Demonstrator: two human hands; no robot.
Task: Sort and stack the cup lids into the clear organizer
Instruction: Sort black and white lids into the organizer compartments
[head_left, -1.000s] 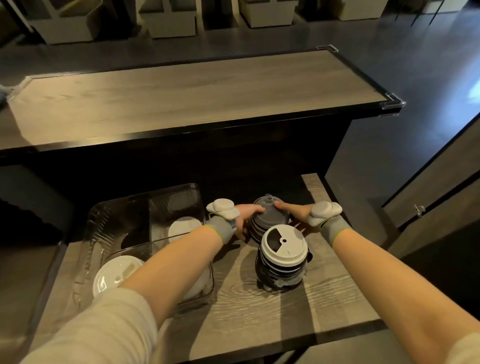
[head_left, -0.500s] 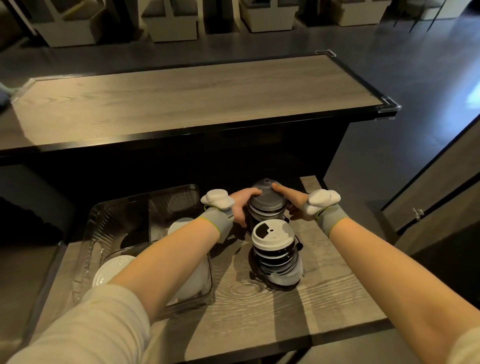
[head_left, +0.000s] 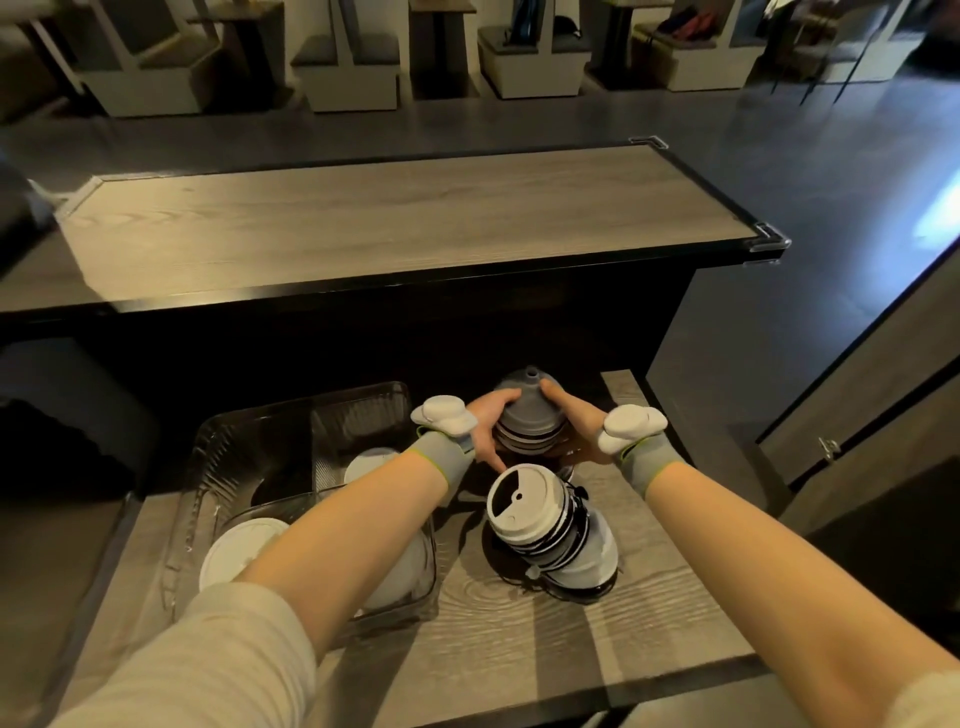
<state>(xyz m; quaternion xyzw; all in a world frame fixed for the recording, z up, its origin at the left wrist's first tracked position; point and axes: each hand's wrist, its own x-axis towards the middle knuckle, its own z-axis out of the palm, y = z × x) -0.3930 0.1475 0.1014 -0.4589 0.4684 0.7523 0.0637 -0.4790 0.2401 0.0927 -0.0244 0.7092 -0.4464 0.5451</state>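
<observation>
A stack of grey domed lids (head_left: 527, 415) is held above the low wooden shelf (head_left: 519, 649) between both hands. My left hand (head_left: 485, 423) grips its left side and my right hand (head_left: 574, 421) its right side. In front of it a leaning stack of white and black lids (head_left: 545, 525) stands on the shelf. The clear organizer (head_left: 218, 467) sits at the left, with white lids (head_left: 239, 553) in its near compartment and another white lid (head_left: 371, 465) further back. My left forearm hides part of the organizer.
A long wooden counter (head_left: 389, 228) runs across above the shelf, with a dark gap beneath it. The shelf ends close to the right of the lid stacks. Benches and tables stand on the dark floor far behind.
Both hands have closed on the grey lid stack and lifted it off the shelf. The white and black stack leans more to the right.
</observation>
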